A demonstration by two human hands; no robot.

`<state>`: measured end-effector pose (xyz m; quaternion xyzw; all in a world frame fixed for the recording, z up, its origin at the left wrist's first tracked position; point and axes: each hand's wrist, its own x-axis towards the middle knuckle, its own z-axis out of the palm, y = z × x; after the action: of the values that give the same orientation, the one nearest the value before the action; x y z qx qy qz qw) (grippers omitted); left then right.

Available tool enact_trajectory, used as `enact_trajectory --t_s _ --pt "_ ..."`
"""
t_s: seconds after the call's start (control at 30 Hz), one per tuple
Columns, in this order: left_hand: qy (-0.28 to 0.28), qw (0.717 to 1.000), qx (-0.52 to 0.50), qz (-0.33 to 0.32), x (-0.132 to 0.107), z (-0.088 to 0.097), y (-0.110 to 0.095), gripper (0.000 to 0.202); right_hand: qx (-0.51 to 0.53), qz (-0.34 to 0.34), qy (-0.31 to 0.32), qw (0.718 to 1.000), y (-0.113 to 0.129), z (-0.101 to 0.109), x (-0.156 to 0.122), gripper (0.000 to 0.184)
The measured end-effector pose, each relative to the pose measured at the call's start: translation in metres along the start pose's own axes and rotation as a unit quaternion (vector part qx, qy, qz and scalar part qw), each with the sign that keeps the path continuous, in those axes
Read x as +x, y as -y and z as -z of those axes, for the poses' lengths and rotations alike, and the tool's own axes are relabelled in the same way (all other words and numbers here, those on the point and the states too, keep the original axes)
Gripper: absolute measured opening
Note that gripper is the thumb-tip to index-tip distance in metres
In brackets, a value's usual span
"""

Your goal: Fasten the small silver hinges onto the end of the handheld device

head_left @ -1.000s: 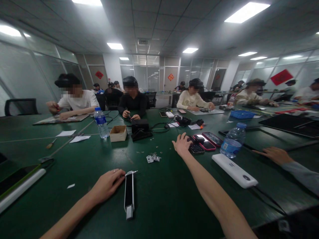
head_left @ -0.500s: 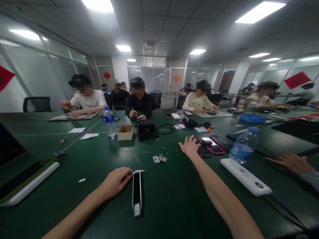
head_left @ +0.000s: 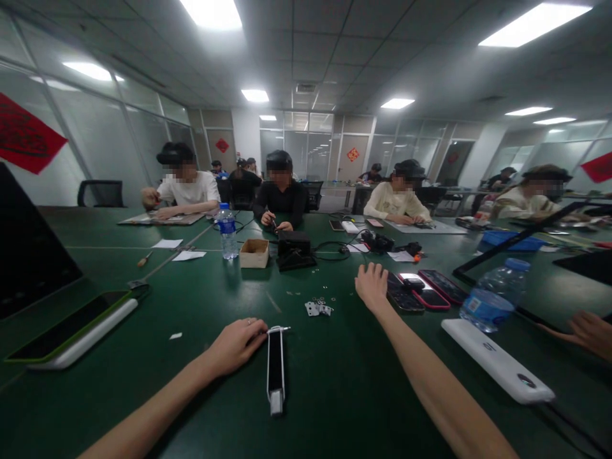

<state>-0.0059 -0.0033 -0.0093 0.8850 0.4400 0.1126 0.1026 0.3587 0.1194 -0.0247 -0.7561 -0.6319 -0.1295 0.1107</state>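
Observation:
My left hand (head_left: pixel 239 344) rests on the green table (head_left: pixel 329 389) with bent fingers. Its fingertips close on the upper left corner of a slim black device with a white frame (head_left: pixel 276 363). A thin pin sticks out at that device's top, and a silvery block forms its near end. Farther forward, my right hand (head_left: pixel 371 287) lies palm down on the table, fingers bent and slightly apart, just left of a dark phone (head_left: pixel 404 293). Nothing shows in it. Small metal plates (head_left: pixel 318 310) lie between my hands, with several small rings behind them.
Pink-edged phones (head_left: pixel 433 294), a water bottle (head_left: pixel 495 296) and a white power bank (head_left: pixel 497 363) stand or lie at right. A co-worker's hand (head_left: pixel 581 331) is beyond. Ahead are a small box (head_left: pixel 254 254), another bottle (head_left: pixel 227 233) and a black stand (head_left: pixel 294 250). A tablet (head_left: pixel 71 325) lies left.
The view has turned slightly left, so everything sits farther right. The fingers of my right hand were spread and are now drawn closer and more bent. My left hand keeps its place by the device.

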Motion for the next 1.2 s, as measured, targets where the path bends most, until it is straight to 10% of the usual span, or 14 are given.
enact_trajectory --t_s 0.57,1.2 --pt "-0.003 1.000 -0.008 -0.006 -0.002 -0.001 0.002 0.021 0.147 0.250 0.167 0.942 0.036 0.013 0.010 0.028" --pt "0.003 1.000 -0.018 -0.003 -0.003 0.001 0.000 0.019 0.161 0.157 0.262 0.938 0.049 0.024 -0.001 0.018"
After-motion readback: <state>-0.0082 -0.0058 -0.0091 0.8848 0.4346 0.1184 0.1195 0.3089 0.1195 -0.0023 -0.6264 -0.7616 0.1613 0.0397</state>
